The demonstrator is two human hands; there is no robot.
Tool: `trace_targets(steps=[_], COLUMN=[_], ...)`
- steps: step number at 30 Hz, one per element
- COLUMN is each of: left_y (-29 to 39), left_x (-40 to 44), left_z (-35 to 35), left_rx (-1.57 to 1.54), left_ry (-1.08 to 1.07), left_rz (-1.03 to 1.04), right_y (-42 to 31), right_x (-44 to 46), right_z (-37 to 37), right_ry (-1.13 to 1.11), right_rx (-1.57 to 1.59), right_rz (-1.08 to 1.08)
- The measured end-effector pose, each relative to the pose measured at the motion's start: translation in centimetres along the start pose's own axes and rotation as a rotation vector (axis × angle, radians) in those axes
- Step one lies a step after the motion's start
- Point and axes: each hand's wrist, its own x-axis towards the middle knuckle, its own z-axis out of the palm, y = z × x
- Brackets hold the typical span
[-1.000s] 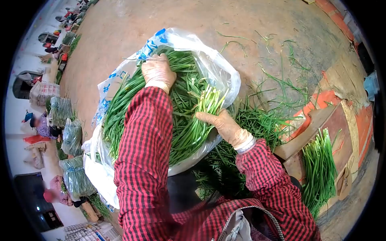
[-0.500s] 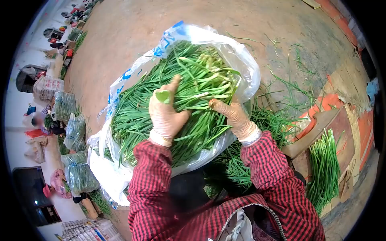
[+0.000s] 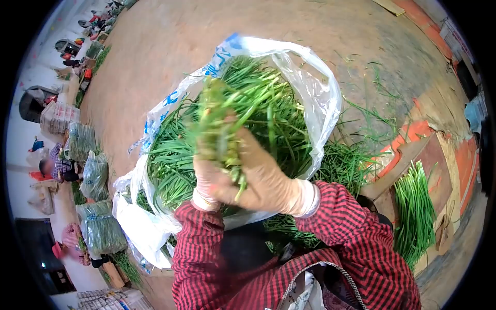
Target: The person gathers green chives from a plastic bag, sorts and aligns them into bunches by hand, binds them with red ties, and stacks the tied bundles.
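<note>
A white plastic bag (image 3: 324,88) with blue print stands open, full of long green stalks (image 3: 173,163). Over its near side my gloved right hand (image 3: 261,178) grips a bunch of pale-ended stalks (image 3: 219,111), which is smeared by motion. My gloved left hand (image 3: 207,181) is pressed against the lower left of the same bunch, its fingers mostly hidden behind the stalks and my right hand.
A neat bundle of stalks (image 3: 413,212) lies on a wooden board at the right. Loose stalks (image 3: 341,168) are heaped beside the bag. Filled clear bags (image 3: 102,227) and two people (image 3: 75,240) are at the left.
Both hands have come together at the bag's near side, and a bunch of stalks has been lifted from the pile between them. My right hand has moved left.
</note>
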Motion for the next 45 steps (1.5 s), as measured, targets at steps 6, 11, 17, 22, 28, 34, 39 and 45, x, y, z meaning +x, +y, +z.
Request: trace_targets(steps=[6,11,17,22,28,34,39,45], left_y=[-1.3,-0.2,1.5,0.4,1.5,2.1,-2.8,-11.3], left_x=[-0.8,0.1,0.9,1.2,1.3,2.1,0.9,-3.2], left_z=[-1.2,-0.5,0.9,1.1,1.3,1.5,-1.6,-6.0], left_rx=[-0.262,0.121,-0.448,-0.453,-0.072,0.137,-1.15,-0.85], left_ry=[0.292,0.147,0.129,0.147,0.213,0.161,0.026,-0.156], left_rz=[-0.035,0.106,-0.096,-0.057,0.117,0.077,-0.233,-0.093], right_y=[0.0,1.8,5.7,6.4,9.9,6.6,4.1,3.3], right_x=[0.4,-0.8,1.1,3.0,2.9,6.4,8.2,8.8], right_z=[-2.5,-6.0,-4.3,-6.4,-8.6,-6.8,-2.3,1.6], right_ry=[0.245,0.509,0.434,0.732,0.855,0.448,0.126,-0.04], right_rx=[0.048,0.531,0.172,0.577,0.566,0.959,-0.062,0.544], right_rz=[-0.017,0.301,0.1,0.353,0.422,0.512,-0.331,-0.013])
